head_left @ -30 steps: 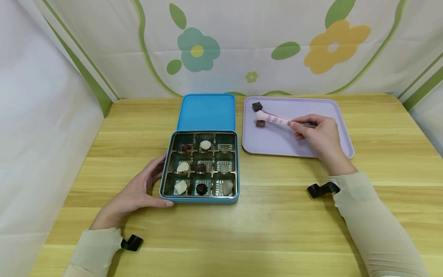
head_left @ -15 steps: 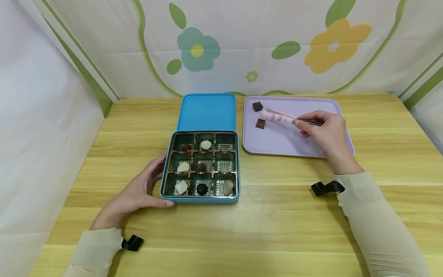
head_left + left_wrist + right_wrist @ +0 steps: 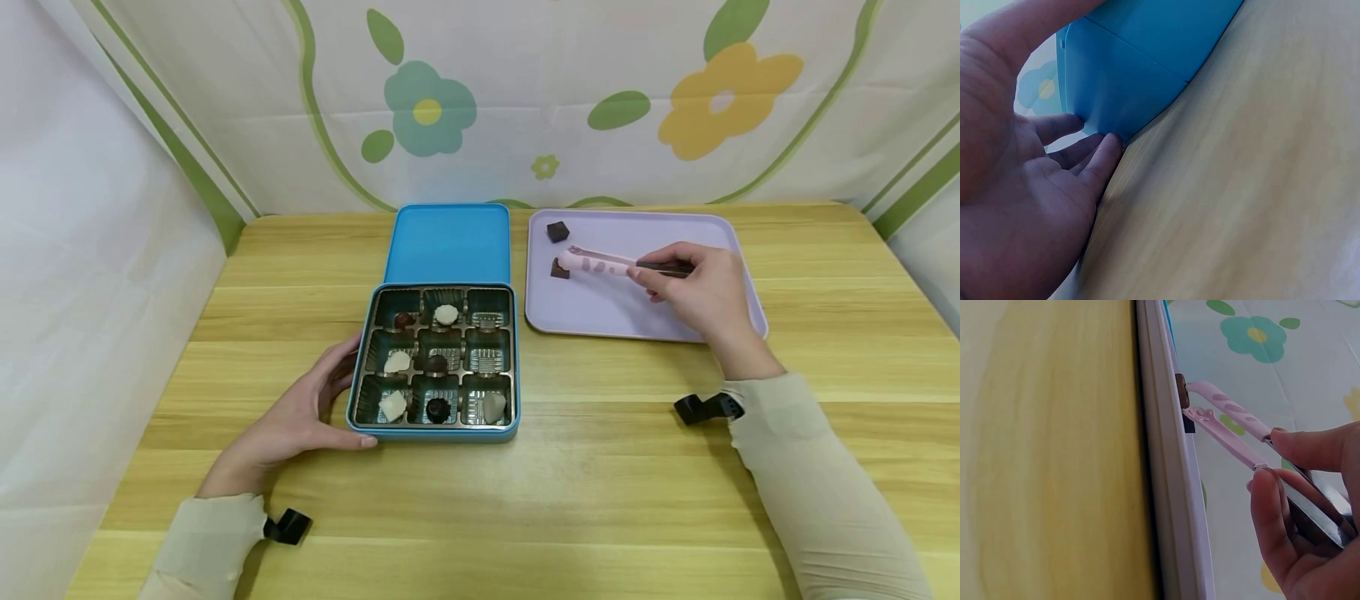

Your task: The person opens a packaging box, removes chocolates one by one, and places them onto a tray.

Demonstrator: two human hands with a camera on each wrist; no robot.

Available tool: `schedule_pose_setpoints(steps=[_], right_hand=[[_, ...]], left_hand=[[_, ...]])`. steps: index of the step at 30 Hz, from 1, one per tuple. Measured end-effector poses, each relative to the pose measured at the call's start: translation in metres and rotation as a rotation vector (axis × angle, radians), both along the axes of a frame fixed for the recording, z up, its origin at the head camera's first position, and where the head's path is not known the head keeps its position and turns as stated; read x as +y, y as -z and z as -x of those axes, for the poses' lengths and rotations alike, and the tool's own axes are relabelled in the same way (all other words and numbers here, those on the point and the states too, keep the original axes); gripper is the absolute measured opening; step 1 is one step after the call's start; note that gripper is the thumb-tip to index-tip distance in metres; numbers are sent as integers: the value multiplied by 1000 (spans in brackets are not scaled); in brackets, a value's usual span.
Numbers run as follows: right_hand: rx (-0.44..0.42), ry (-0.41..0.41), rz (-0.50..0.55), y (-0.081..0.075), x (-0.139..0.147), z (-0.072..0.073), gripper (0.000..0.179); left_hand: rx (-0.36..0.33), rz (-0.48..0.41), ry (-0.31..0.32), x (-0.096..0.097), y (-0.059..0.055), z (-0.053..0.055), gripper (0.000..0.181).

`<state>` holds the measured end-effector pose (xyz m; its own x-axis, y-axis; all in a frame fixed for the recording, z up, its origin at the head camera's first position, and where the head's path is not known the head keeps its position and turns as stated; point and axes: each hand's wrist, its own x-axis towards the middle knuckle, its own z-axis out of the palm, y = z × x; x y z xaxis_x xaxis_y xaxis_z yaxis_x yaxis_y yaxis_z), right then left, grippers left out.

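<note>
My right hand (image 3: 701, 287) pinches a pair of tongs (image 3: 596, 262) with pink cat-paw tips between thumb and fingers. Their tips are right at a square brown chocolate (image 3: 558, 270) on the lilac tray (image 3: 630, 317). In the right wrist view the arms of the tongs stand apart, one tip close to the chocolate (image 3: 1181, 390). A darker chocolate (image 3: 557, 232) lies behind it. My left hand (image 3: 307, 421) holds the left front corner of a blue tin (image 3: 442, 435), thumb along the front, fingers against the left side. Chocolates sit in several compartments of its gold insert.
The tin's blue lid (image 3: 448, 243) lies flat behind it. Two compartments at the tin's right, back and middle, show bare bottoms. A white flowered cloth (image 3: 517, 92) hangs behind the wooden table (image 3: 585, 500).
The tongs drew back to the right off the brown chocolate, then came in again on the left. That chocolate has turned and shifted slightly left. The left hand stays on the tin.
</note>
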<state>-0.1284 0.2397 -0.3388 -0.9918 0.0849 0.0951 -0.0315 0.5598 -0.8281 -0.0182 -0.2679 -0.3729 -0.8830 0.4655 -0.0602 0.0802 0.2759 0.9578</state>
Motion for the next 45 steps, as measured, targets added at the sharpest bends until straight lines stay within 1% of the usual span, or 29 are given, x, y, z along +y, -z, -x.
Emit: schedule_pose_setpoints(steps=[9,13,16,19,24,27,32,35,40,45], right_hand=[[25,7,6,3,-2,0,33],[35,11,33,0,-5,-3,34],[46,-2,54,-6,-9,-6,34],[75,-56,68,-14,-15,-12,31],[135,-192,98,-27,-27,-23,22],[137,-244,103,-32,-31,-28,20],[113,-290,113,-36,-34,-33,18],[141,-361,84,-37,-36,-35,17],[230,-507,4,-38,-37,-37,22],[241,-586,-18,-38,-39,-38,25]], left_hand=[[2,-1,5,-1,1,0,127],[1,-2,6,-1,1,0,127],[7,-5,6,0,0,0,127],[9,-3,3,-1,0,0,127],[10,9,-5,-1,0,0,127],[9,12,1,-1,1,1,127],[10,13,-1,-1,1,1,126],[4,16,-1,-2,2,0,126],[2,18,-1,-2,1,0,126],[3,17,1,-2,1,0,126]])
